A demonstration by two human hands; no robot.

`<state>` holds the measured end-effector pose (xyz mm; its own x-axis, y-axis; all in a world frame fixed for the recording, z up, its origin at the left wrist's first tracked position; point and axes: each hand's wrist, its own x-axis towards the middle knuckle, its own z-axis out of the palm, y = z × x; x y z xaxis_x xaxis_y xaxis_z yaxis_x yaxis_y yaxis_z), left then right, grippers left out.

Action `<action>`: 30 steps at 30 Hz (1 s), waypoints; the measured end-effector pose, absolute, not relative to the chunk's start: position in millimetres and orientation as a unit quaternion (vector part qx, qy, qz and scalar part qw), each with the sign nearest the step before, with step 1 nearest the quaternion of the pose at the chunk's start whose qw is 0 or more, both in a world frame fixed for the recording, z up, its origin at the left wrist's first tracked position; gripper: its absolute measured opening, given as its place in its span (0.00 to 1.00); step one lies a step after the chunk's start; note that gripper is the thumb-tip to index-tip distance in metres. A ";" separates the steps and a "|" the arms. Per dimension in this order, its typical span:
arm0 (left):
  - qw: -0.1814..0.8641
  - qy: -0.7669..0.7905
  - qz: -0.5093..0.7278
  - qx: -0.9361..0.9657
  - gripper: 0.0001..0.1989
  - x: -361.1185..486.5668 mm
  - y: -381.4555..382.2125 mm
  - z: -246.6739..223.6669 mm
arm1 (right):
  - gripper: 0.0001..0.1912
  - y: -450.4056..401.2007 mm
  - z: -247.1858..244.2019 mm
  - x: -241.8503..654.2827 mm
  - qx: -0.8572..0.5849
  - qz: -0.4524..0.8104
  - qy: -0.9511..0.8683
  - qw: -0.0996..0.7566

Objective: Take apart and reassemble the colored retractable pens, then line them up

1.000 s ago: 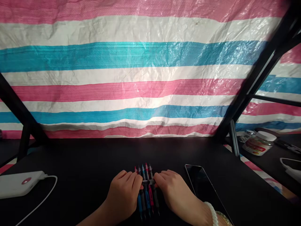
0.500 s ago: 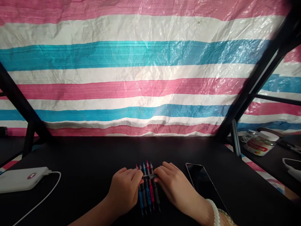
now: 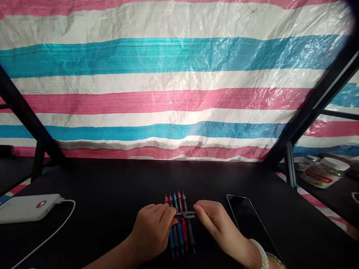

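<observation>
Several pens [image 3: 182,231] with blue, pink, red and dark parts lie side by side on the black table. Across their middle runs a thin grey strap or band [image 3: 189,214] with a loop-like end. My left hand [image 3: 154,229], closed, pinches its left end over the leftmost pens. At the right end, the fingertips of my right hand [image 3: 217,224] are pressed together on the band, just right of the pens. A pale bracelet [image 3: 260,251] circles my right wrist. What the band does beneath the pens is hidden.
A black phone [image 3: 252,220] lies right of my right hand. On the left is a white power bank [image 3: 25,209] with a white cable [image 3: 60,233]. A jar [image 3: 322,173] stands at the far right. Dark frame bars and a striped sheet [image 3: 168,101] rise behind the table [image 3: 112,179].
My right hand has moved right, off the pens, and more of the grey band now shows between my hands. The camera view has shifted slightly.
</observation>
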<state>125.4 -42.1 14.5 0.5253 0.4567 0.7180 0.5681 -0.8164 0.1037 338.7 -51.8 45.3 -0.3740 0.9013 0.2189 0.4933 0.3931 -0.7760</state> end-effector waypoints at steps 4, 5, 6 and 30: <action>0.009 -0.297 -0.393 -0.870 0.11 124.8 -44.4 12.2 | 0.22 -54.0 43.9 339.8 -0.415 0.254 -0.805 0.340; -0.010 -0.296 -0.394 -0.870 0.12 124.7 -45.0 12.3 | 0.21 -54.2 44.1 340.3 -0.399 0.236 -0.817 0.343; -0.026 -0.294 -0.395 -0.870 0.12 124.6 -45.4 12.7 | 0.20 -54.3 44.4 340.9 -0.381 0.219 -0.829 0.346; -0.023 -0.330 -0.388 -0.860 0.12 122.1 -41.9 15.1 | 0.06 -49.3 42.1 344.7 -0.351 0.198 -0.826 0.393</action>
